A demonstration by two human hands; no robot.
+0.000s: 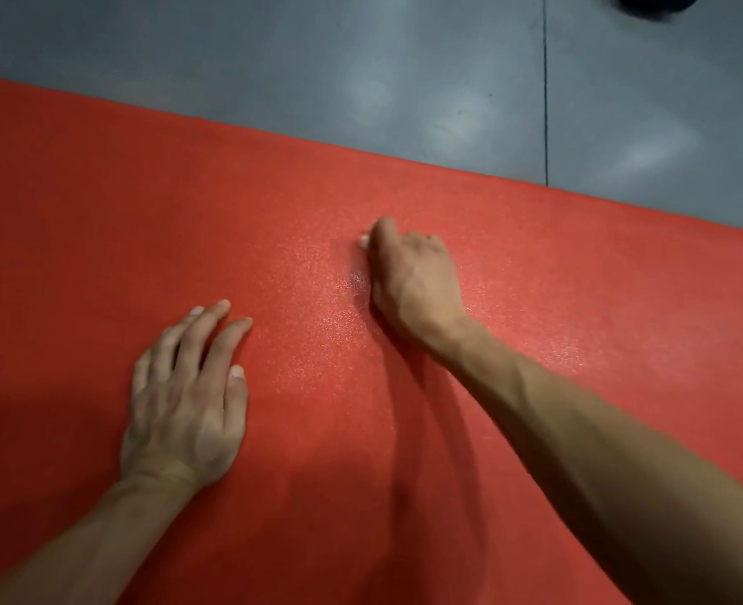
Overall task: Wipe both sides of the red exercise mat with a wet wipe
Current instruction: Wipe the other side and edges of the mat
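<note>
Red exercise mat (99, 203): flat on grey floor (317, 58). Left hand (186, 395): fingers straight, pressing mat. Right hand (413, 277): grip curled on white wet wipe (364, 241), mid-mat.

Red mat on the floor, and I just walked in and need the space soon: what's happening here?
A person is wiping the red exercise mat, which lies flat on the grey floor. The right hand grips a small white wet wipe, mostly hidden under its curled fingers, and presses it on the mat's middle. The left hand rests flat on the mat, steadying it. The surface around the right hand glistens, probably damp.
</note>
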